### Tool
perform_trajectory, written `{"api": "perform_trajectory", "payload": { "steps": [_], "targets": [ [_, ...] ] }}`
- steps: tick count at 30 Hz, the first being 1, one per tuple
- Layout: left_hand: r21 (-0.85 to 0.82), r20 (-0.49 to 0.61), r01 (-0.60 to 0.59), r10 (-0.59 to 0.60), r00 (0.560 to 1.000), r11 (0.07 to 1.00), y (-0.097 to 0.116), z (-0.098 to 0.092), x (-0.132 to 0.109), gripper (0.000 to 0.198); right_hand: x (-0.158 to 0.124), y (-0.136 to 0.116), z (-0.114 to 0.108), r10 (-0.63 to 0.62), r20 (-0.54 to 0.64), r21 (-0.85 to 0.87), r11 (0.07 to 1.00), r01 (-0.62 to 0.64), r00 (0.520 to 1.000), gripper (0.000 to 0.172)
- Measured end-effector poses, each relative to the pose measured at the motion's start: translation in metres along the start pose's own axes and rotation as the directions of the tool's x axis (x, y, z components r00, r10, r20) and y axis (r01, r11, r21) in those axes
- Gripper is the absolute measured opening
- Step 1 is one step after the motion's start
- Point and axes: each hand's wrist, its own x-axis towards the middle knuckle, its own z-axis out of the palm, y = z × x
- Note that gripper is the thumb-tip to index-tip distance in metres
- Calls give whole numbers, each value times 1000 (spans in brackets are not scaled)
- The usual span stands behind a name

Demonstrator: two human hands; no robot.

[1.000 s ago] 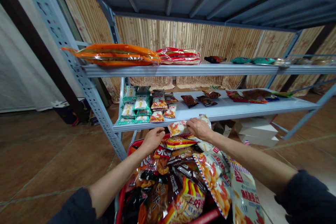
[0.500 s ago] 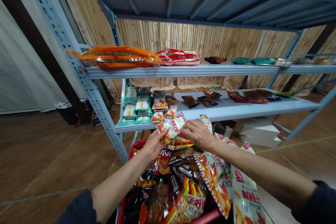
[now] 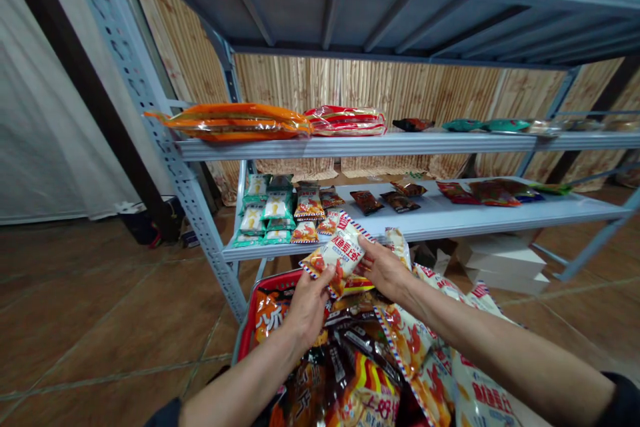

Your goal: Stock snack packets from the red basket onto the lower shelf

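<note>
A white and orange snack bag (image 3: pixel 339 255) with red lettering is held tilted between both my hands, above the basket. My left hand (image 3: pixel 311 297) pinches its lower edge, thumb on the front. My right hand (image 3: pixel 383 267) grips its right edge. Beneath them a red basket (image 3: pixel 245 340) is heaped with snack bags, among them a yellow and red striped bag (image 3: pixel 367 393) and larger white and orange bags (image 3: pixel 407 337) on the right. Just beyond, on the lower shelf, sit stacked small orange and white packets (image 3: pixel 307 203) and green and white packets (image 3: pixel 273 207).
Metal shelving (image 3: pixel 325 147) stands in front, its upper deck overhanging. Orange bags (image 3: pixel 240 121) and red bags (image 3: pixel 345 121) lie on the middle shelf. Dark packets (image 3: pixel 397 201) are spread along the lower shelf (image 3: pixel 450 217). White boxes (image 3: pixel 500 260) sit under it on the tiled floor.
The held bag has been turned, its front now facing me more fully with the lettering clear. My left hand has shifted right and down along it. The camera view has tilted up slightly.
</note>
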Motion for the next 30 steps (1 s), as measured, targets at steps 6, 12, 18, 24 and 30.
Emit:
{"api": "perform_trajectory", "payload": {
  "steps": [6, 12, 18, 24, 30],
  "targets": [
    [172, 109, 2, -22, 994, 985, 18, -15, -1, 34, 2, -10, -6, -35, -20, -67, 997, 34, 999, 18],
    [294, 100, -31, 1, 995, 955, 31, -4, 13, 43, 0, -8, -4, -86, 95, -217, 970, 105, 992, 27],
    [329, 115, -74, 38, 993, 941, 27, 6, 16, 42, -6, -6, -3, -149, 216, -368, 903, 222, 965, 32],
    [330, 42, -91, 82, 996, 939, 21, 4, 17, 38, -8, -7, 0, -153, 190, -390, 895, 218, 970, 33],
    [355, 49, -124, 114, 992, 927, 17, 4, 18, 40, -5, -4, 3, -129, 125, -316, 935, 163, 984, 29]
  ]
}}
